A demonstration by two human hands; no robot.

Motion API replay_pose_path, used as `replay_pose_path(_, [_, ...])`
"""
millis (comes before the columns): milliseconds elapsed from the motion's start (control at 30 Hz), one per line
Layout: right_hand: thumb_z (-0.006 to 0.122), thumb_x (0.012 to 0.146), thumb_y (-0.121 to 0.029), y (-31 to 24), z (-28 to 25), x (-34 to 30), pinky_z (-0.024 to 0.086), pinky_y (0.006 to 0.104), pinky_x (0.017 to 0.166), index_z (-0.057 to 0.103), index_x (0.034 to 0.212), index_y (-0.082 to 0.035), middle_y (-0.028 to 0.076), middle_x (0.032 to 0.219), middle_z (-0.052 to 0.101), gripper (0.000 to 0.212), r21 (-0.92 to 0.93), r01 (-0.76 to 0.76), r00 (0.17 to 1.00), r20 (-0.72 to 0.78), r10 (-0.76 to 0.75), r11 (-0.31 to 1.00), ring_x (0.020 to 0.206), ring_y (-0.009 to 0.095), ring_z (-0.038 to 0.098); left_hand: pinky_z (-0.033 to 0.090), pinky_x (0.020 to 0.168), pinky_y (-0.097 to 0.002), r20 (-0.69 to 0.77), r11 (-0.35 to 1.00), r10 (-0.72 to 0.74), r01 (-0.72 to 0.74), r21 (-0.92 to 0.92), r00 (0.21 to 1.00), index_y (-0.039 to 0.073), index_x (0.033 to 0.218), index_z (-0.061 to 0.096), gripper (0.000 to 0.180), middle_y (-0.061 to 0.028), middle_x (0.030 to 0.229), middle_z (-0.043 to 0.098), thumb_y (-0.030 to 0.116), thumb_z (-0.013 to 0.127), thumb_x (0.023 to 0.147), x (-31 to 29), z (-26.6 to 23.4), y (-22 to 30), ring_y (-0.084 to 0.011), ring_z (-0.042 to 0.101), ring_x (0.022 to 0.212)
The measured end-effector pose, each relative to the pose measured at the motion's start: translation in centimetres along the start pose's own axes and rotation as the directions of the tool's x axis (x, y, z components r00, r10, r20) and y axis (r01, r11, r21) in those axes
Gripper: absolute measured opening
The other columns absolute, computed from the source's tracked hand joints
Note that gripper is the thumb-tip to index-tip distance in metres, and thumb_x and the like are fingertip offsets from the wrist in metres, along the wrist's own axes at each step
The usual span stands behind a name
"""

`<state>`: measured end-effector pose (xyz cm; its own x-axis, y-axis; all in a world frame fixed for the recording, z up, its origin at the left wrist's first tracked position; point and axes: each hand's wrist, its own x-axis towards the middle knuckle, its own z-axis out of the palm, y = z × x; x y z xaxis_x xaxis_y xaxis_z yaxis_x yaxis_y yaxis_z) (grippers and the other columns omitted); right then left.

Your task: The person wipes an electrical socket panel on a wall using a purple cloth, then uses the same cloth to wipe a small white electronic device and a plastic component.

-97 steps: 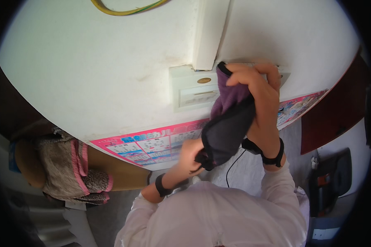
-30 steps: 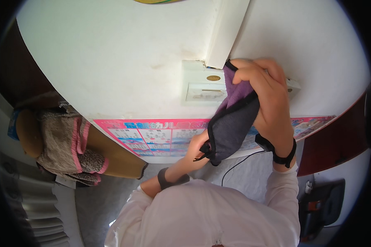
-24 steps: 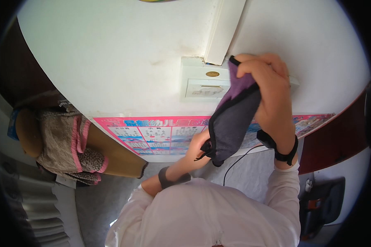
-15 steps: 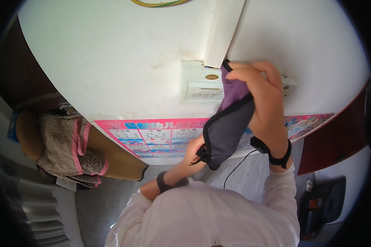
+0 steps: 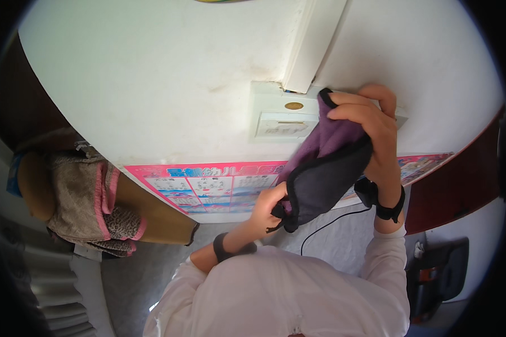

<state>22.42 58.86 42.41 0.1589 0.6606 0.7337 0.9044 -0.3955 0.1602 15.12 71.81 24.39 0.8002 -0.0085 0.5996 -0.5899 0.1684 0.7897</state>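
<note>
Between my two hands stretches a cloth [image 5: 329, 180], purple on one face and dark grey on the other, with black edging. My right hand [image 5: 371, 123] has its fingers curled over the cloth's upper end, against the right part of a white wall switch panel [image 5: 287, 124]. Lower down, my left hand [image 5: 270, 210] grips the gathered bottom end near the poster. Part of the panel and the right hand's palm are hidden by the cloth and fingers. A white cable trunking [image 5: 315, 45] runs down the wall to the panel's top.
A pink-bordered poster [image 5: 211, 185] hangs below the panel. At the left, a brown blanket with pink trim [image 5: 78, 196] lies over a tan piece of furniture [image 5: 152, 210]. A thin black cable [image 5: 326, 224] hangs from my right wrist. A black object [image 5: 450, 269] is at the lower right.
My right hand has moved right along the panel, drawing the cloth with it and showing more of the purple face. My left hand has risen slightly, still gripping the lower end.
</note>
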Motion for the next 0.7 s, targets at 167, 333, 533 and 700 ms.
replay_pose_path(167, [0.059, 0.064, -0.025, -0.2, 1.3, 1.0, 0.033, 0.0339, 0.08, 0.061, 0.082, -0.009, 0.005, 0.094, 0.063, 0.024, 0.003, 0.244, 0.965, 0.101, -0.243, 0.97, 0.086, 0.022, 0.044, 0.042, 0.063, -0.0241, 0.047, 0.996, 0.089, -0.089, -0.005, 0.995, 0.001, 0.095, 0.053, 0.027, -0.0078, 0.075, 0.057, 0.001, 0.055, 0.068, -0.1, -0.1, -1.5, -0.0123, 0.053, 0.066])
replay_pose_path(333, [0.061, 0.058, -0.019, -0.5, 0.1, -1.0, 0.03, 0.0335, 0.079, 0.06, 0.083, -0.012, -0.001, 0.093, 0.062, 0.026, 0.05, 0.033, 0.999, -0.01, -0.032, 0.998, 0.086, 0.02, 0.047, 0.041, 0.055, -0.0242, -0.038, 0.993, 0.119, -0.118, 0.021, 0.992, 0.003, 0.094, 0.054, 0.031, -0.0061, 0.063, 0.054, 0.001, 0.05, 0.064, 0.0, -0.3, -1.6, -0.012, 0.05, 0.057])
replay_pose_path(533, [0.061, 0.06, -0.019, -0.6, 0.2, 0.2, 0.03, 0.0327, 0.079, 0.059, 0.087, -0.011, 0.002, 0.096, 0.062, 0.029, 0.033, -0.007, 1.0, 0.006, 0.007, 0.999, 0.088, 0.022, 0.048, 0.042, 0.059, -0.0259, -0.014, 0.988, 0.156, -0.156, 0.011, 0.988, 0.001, 0.097, 0.053, 0.035, -0.0086, 0.07, 0.056, 0.002, 0.05, 0.062, 0.7, -0.5, -0.5, -0.0165, 0.052, 0.06])
replay_pose_path(700, [0.059, 0.064, -0.019, -0.8, 0.1, 1.9, 0.032, 0.0309, 0.081, 0.059, 0.085, -0.006, 0.007, 0.093, 0.062, 0.025, 0.085, 0.038, 0.991, 0.126, -0.049, 0.996, 0.091, 0.023, 0.044, 0.043, 0.06, -0.0267, -0.052, 0.996, 0.091, -0.091, -0.009, 0.995, -0.001, 0.097, 0.053, 0.038, -0.0098, 0.075, 0.057, 0.008, 0.054, 0.06, -0.2, -0.9, -3.8, -0.0202, 0.055, 0.063])
